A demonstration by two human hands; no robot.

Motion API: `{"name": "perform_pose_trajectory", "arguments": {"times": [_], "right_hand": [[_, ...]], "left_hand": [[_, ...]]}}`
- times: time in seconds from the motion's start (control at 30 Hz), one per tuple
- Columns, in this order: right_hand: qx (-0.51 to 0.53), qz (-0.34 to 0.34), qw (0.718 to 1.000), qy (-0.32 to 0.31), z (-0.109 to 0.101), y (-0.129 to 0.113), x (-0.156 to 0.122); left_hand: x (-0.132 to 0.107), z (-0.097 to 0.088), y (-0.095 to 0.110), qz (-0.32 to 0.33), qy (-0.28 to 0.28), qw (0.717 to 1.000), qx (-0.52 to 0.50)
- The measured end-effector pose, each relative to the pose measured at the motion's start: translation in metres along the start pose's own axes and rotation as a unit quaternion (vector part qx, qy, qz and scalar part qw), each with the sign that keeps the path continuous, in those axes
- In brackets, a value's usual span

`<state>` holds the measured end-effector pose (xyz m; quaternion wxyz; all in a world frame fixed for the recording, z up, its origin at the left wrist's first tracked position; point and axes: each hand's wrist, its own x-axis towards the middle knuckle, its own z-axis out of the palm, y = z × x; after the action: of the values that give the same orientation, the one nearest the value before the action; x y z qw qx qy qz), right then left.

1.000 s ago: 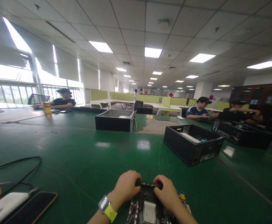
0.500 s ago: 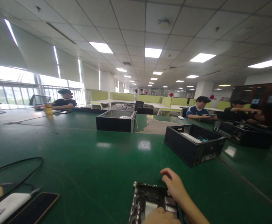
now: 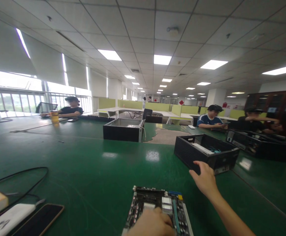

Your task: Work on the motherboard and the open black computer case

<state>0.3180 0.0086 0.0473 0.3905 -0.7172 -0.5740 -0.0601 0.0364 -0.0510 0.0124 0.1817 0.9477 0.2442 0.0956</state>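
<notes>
A motherboard [image 3: 178, 214] with white and blue-green slots is at the bottom centre, in front of me. My left hand [image 3: 155, 222] lies over its middle with the fingers curled down onto it, closed on the board; the exact spot it grips is hidden beneath the fingers. To the right, my right hand [image 3: 205, 178] is raised, open and holding nothing, thumb and fingers apart. Its fingertips overlap the near side of a black open-topped computer case [image 3: 192, 154] in the view; whether they touch it, I cannot tell.
Another open case [image 3: 122, 132] stands farther back on the green table [image 3: 96, 170], and a third [image 3: 260, 146] at the right. At lower left lie a phone [image 3: 39, 221], a white power bank [image 3: 12, 218] and a black cable [image 3: 43, 177]. Several people sit around the table.
My right hand has moved away from the board, up and right toward the black case, its fingers spreading. The motherboard and my left hand have shifted slightly left and forward together.
</notes>
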Motion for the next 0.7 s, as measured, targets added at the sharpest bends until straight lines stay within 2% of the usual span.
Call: {"name": "perform_pose_trajectory", "arguments": {"times": [0.1, 0.23, 0.37, 0.5, 0.6, 0.7], "right_hand": [[-0.110, -0.015, 0.994, 0.005, -0.017, 0.011, 0.032], [-0.210, -0.025, 0.975, -0.062, -0.029, 0.035, 0.074], [-0.245, 0.005, 0.960, -0.134, -0.029, 0.062, 0.100], [-0.242, 0.016, 0.957, -0.156, -0.028, 0.078, 0.119], [-0.231, 0.043, 0.957, -0.168, -0.029, 0.089, 0.132], [-0.230, 0.060, 0.956, -0.173, -0.028, 0.100, 0.141]], "left_hand": [[-0.025, -0.040, -0.012, -0.020, 0.026, 0.999, 0.025], [-0.062, -0.074, -0.057, -0.118, 0.056, 0.991, 0.042], [-0.101, -0.098, -0.119, -0.212, 0.075, 0.971, 0.079], [-0.138, -0.122, -0.172, -0.290, 0.076, 0.949, 0.096], [-0.156, -0.134, -0.193, -0.336, 0.089, 0.933, 0.096], [-0.161, -0.137, -0.198, -0.372, 0.111, 0.915, 0.106]]}}
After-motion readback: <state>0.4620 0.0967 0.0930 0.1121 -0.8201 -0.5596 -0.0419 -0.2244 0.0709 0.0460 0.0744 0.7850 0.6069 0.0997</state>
